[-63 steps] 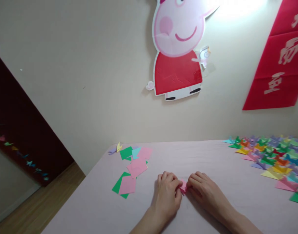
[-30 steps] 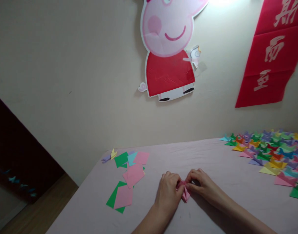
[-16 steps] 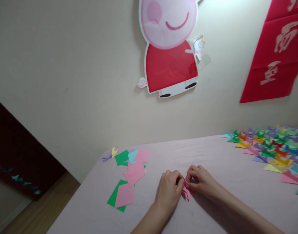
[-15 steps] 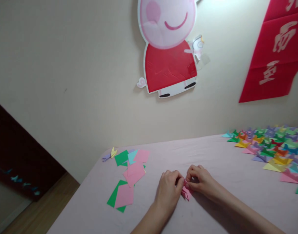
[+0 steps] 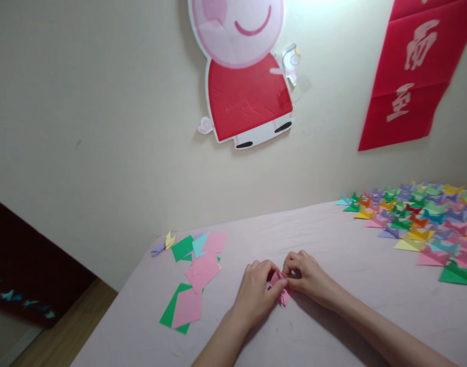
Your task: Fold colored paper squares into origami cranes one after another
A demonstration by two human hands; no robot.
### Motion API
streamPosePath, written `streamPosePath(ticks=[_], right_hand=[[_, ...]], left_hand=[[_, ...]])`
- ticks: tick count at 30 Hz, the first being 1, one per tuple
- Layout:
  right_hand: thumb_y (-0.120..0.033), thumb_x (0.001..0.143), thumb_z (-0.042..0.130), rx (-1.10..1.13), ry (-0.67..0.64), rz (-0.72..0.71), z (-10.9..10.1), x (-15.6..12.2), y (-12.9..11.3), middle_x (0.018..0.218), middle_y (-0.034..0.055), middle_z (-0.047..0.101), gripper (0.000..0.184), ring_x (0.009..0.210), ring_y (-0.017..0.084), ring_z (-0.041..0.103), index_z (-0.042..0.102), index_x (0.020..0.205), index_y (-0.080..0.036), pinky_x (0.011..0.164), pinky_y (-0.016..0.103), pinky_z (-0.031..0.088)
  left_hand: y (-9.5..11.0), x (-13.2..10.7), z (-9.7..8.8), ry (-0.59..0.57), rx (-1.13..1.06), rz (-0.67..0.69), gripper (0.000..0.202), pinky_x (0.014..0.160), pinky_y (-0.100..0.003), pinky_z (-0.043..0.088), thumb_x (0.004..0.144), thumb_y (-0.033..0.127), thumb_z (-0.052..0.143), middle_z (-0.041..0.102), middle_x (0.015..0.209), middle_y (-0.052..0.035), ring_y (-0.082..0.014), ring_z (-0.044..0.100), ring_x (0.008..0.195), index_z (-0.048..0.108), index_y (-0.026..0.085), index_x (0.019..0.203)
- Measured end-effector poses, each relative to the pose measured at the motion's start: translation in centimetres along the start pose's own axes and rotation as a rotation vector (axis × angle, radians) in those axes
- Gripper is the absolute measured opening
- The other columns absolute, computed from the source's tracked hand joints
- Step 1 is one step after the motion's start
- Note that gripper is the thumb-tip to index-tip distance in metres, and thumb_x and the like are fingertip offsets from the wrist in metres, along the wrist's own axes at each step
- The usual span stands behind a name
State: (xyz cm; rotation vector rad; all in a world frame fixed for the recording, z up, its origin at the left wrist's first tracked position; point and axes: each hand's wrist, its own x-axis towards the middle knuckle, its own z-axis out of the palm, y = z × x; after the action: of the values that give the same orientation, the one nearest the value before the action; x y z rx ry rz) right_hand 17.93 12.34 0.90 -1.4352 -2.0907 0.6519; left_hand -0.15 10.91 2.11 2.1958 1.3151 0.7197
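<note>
From where I stand, the pink paper [image 5: 284, 297] sits low in the middle of the cloth [image 5: 313, 341], between the two hands and apart from all the other paper. The left hand [image 5: 255, 286] grips it, thumb laid across the near face and fingers curled behind; the right hand [image 5: 308, 276] is drawn into a pinch at its right side, the fingertips partly hidden. The piece already has layered folds and a narrow point aimed at the person, so I judge it well past its first creases — though unfinished, and which crease is being worked I can't tell. On the far right, rows of folded papers [image 5: 414, 234] stand done. On the left lie flat sheets [image 5: 203, 270], pink, green and pale blue, overlapping and not yet folded; just beyond them, a purple piece [image 5: 158, 249] and a yellow piece [image 5: 170, 240] look folded narrow — perhaps half-made.
</note>
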Motion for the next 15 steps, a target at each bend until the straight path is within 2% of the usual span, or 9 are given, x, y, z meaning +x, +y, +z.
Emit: streamPosePath(ticks=[5, 15], right_hand=[[-0.025, 0.077, 0.068, 0.012, -0.022, -0.012, 0.00, 0.09, 0.24, 0.082, 0.0008, 0.068, 0.011, 0.086, 0.022, 0.056, 0.069, 0.066, -0.024, 0.081, 0.036, 0.041], [-0.022, 0.079, 0.066, 0.023, -0.072, -0.046, -0.46, -0.02, -0.03, 0.083, 0.0009, 0.068, 0.011, 0.088, 0.022, 0.056, 0.067, 0.068, -0.023, 0.081, 0.035, 0.041]], left_hand=[[-0.09, 0.34, 0.91, 0.079, 0.004, -0.022, 0.018, 0.074, -0.029, 0.035, 0.093, 0.022, 0.054, 0.063, 0.077, 0.0017, -0.0176, 0.055, 0.078, 0.060, 0.021, 0.076], [0.01, 0.09, 0.95, 0.048, -0.012, -0.038, 0.016, 0.076, -0.030, 0.035, 0.093, 0.022, 0.054, 0.062, 0.081, 0.0016, -0.0186, 0.055, 0.083, 0.061, 0.021, 0.079]])
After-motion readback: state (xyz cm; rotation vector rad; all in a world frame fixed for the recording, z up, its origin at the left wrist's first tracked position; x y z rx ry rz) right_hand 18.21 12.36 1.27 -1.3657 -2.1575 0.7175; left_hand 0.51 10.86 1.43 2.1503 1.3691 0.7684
